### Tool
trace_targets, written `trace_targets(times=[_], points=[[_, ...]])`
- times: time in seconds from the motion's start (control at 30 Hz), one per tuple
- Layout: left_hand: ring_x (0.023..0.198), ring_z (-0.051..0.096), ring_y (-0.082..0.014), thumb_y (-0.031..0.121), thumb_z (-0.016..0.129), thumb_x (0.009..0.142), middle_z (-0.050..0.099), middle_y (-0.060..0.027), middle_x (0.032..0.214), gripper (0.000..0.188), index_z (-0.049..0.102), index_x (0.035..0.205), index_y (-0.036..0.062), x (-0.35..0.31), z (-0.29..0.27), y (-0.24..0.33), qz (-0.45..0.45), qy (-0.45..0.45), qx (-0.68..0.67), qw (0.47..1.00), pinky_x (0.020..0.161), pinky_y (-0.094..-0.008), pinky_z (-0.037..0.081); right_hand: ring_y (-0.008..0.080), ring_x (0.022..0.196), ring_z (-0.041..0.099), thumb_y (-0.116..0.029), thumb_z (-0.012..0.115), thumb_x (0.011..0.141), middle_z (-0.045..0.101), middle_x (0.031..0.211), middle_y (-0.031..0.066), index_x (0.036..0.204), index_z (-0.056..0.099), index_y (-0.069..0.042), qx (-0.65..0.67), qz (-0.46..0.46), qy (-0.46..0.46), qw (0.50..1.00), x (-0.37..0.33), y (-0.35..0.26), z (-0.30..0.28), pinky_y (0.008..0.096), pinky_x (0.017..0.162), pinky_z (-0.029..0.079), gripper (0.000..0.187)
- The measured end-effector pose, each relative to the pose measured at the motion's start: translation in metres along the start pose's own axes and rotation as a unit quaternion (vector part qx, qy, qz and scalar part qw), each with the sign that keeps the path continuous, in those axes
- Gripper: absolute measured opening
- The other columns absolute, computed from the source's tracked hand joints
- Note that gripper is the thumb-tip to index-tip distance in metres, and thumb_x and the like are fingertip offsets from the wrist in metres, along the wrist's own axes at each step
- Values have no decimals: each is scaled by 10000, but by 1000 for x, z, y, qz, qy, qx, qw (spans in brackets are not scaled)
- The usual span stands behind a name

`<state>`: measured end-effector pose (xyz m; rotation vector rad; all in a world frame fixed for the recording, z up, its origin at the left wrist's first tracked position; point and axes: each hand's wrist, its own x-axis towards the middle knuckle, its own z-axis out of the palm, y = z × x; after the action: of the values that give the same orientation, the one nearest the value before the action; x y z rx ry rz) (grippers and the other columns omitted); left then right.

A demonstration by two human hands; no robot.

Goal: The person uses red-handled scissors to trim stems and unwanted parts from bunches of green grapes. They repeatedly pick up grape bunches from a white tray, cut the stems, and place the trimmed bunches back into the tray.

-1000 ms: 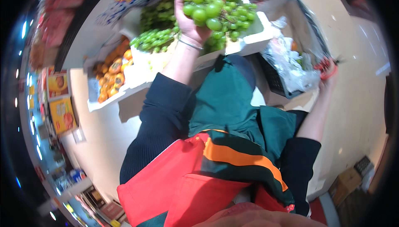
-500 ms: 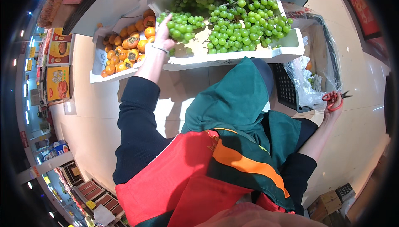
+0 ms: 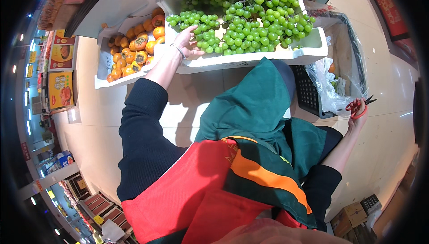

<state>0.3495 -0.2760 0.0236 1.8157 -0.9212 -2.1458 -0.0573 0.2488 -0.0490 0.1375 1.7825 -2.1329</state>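
My left hand reaches over the front left corner of a white foam box. Its fingers are apart, next to a bunch of green grapes resting in the box. More green grapes fill the middle and right of that box. Off to the right, my right hand is closed on red-handled scissors, their dark blades pointing away to the right and slightly parted.
Left of the grapes, a second white box holds orange persimmons. A black plastic crate lined with clear plastic stands on the right. Cardboard boxes sit on the floor at the lower right.
The bunch that my left hand held up now lies in the foam box. That hand has moved slightly nearer and right, its fingers loosened. My right hand stays nearly still with the scissors.
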Motion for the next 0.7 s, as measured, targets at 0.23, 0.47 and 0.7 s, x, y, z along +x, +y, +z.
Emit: trace_targets(times=[0.23, 0.47, 0.7], points=[[777, 649, -143, 267, 616, 869, 671, -59, 910, 275, 657, 1018, 39, 9, -40, 50, 193, 30, 616, 763, 653, -271, 520, 161, 699, 572, -166, 596, 912, 589, 858, 75, 1046, 493, -57, -25, -2, -7, 1000, -2, -2, 7, 288, 551, 489, 202], [962, 643, -270, 250, 705, 694, 680, -123, 1010, 426, 665, 1092, 100, 24, -25, 24, 52, -96, 947, 303, 840, -391, 504, 175, 788, 600, -147, 590, 921, 606, 916, 87, 1093, 509, -61, -71, -2, -12, 997, 18, 15, -12, 293, 612, 504, 209], [1089, 560, -261, 234, 700, 701, 620, -105, 1077, 340, 659, 1026, 146, 33, -46, -3, 213, -18, 940, 267, 925, -405, 453, 209, 883, 628, -148, 582, 931, 618, 988, 115, 1150, 521, -59, -86, 11, -29, 996, 33, 24, -33, 289, 727, 525, 244]])
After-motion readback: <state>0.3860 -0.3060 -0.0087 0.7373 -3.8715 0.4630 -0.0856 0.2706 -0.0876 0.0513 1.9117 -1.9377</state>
